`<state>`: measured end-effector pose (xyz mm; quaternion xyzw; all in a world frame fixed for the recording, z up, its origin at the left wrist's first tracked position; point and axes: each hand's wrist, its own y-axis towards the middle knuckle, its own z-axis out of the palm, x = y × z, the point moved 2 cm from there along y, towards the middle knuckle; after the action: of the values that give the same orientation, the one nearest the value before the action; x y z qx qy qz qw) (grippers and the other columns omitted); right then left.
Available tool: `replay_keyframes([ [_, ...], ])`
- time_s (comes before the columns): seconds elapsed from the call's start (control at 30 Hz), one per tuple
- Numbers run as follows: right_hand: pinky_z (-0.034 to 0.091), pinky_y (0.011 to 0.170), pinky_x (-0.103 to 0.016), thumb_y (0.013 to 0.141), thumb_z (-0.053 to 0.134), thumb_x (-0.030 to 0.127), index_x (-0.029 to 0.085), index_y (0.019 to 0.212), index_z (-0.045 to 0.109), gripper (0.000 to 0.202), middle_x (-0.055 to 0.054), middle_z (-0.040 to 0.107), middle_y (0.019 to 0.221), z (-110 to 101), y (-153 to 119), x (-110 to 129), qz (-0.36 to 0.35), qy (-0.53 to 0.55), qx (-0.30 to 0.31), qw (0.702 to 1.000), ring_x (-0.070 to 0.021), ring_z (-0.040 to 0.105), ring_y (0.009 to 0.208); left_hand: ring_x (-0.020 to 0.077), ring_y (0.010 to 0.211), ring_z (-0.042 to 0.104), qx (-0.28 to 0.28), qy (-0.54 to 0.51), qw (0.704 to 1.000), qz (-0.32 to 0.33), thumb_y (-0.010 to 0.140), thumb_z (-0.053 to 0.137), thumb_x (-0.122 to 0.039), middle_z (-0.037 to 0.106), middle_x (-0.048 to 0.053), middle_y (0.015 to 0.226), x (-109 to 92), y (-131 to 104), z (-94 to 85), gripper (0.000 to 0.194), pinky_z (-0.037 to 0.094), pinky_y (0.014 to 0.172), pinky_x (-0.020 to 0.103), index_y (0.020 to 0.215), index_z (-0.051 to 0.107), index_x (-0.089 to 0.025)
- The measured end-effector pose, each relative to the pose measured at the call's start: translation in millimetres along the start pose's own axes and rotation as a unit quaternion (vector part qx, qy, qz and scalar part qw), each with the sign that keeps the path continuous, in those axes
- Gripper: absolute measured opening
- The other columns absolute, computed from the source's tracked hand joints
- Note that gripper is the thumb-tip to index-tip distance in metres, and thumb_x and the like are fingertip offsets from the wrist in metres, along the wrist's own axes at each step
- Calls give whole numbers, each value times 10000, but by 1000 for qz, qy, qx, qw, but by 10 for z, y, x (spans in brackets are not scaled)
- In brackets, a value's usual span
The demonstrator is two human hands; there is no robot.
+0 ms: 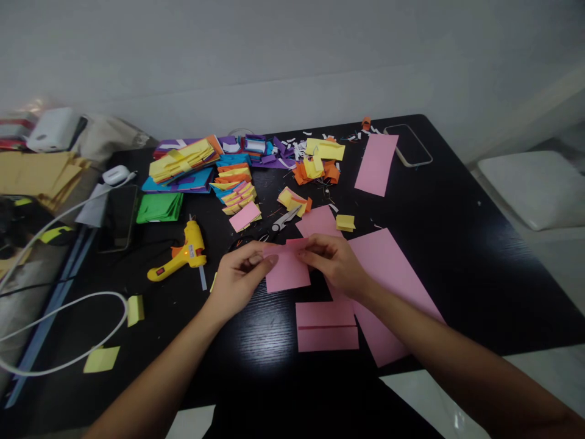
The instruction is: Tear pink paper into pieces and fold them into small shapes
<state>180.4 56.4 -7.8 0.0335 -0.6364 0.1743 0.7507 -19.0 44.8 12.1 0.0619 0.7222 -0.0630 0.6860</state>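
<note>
A small pink sheet of paper is held up between both hands, its top edge partly folded or split. My left hand pinches its upper left corner between thumb and fingers. At the upper right, my right hand grips the same sheet with thumb and forefinger. Just below lies a folded pink piece with a dark line across it. A large pink sheet rests under my right forearm, and another pink piece lies behind the hands. Scissors lie beyond my left hand, their handles partly hidden.
A yellow glue gun lies on the black table at left, near a green paper stack and a phone. Folded coloured papers and scraps line the back. A white cable loops at left; a phone case lies back right.
</note>
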Motion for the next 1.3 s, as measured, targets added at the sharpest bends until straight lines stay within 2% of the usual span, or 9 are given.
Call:
replay_keyframes([
  [0.27,581,724,-335,852,709,290,272,928,850,162,-22,794,906,-29,0,-18,2,29,9,1000,-180,694,792,146,680,661,-2,2,1000,20,856,742,-205,785,61,860,0,19,-66,144,476,586,240,914,870,-235],
  [0.4,601,815,-361,854,666,279,238,910,849,195,-50,798,980,-47,6,-50,22,92,6,996,-207,714,905,196,830,719,-2,28,999,39,886,692,-204,798,89,962,6,33,-85,177,519,673,271,882,868,-223],
  [0.57,587,715,-302,837,806,329,256,1137,764,312,-6,749,882,-40,14,-30,6,73,-22,997,-155,680,784,209,897,719,-19,53,996,62,909,680,-199,797,87,1035,13,19,-84,176,523,721,288,930,852,-232],
  [0.67,595,726,-292,765,891,348,226,1033,750,326,-23,760,906,-40,25,-35,11,47,-40,998,-162,709,826,211,941,701,-2,71,995,70,911,654,-167,778,95,1107,24,-9,-96,188,504,737,290,921,834,-222],
  [0.77,617,771,-315,730,926,371,220,996,736,360,-32,774,920,-39,28,-56,4,34,-54,998,-176,738,860,213,939,697,32,-20,999,37,886,665,-179,752,104,1182,48,-35,-90,92,509,743,293,913,751,-197],
  [0.87,626,835,-344,744,923,370,226,992,745,337,-30,787,919,-7,10,-69,-27,7,-34,999,-185,756,872,201,879,705,27,-88,996,0,896,716,-251,764,80,1063,58,-38,-47,104,529,744,293,970,659,-206],
  [1.0,622,879,-351,834,860,352,258,1065,784,261,-29,798,976,38,-26,-65,-61,-20,-7,998,-183,761,919,135,642,627,44,16,999,-14,925,744,-324,711,6,749,61,-23,29,155,468,601,233,1009,721,-196],
  [1.1,627,852,-333,790,897,329,265,1153,765,392,-15,788,938,32,-27,-55,-55,-20,-25,998,-174,756,887,128,616,620,52,54,997,-20,936,740,-370,722,9,722,87,-24,26,189,457,577,228,982,762,-188],
  [1.3,643,742,-298,708,951,369,194,892,761,316,-11,778,791,29,-1,-56,-21,25,-27,999,-148,742,707,101,624,633,6,5,999,-31,900,790,-330,723,-7,715,122,-25,-28,176,465,596,192,909,722,-168],
])
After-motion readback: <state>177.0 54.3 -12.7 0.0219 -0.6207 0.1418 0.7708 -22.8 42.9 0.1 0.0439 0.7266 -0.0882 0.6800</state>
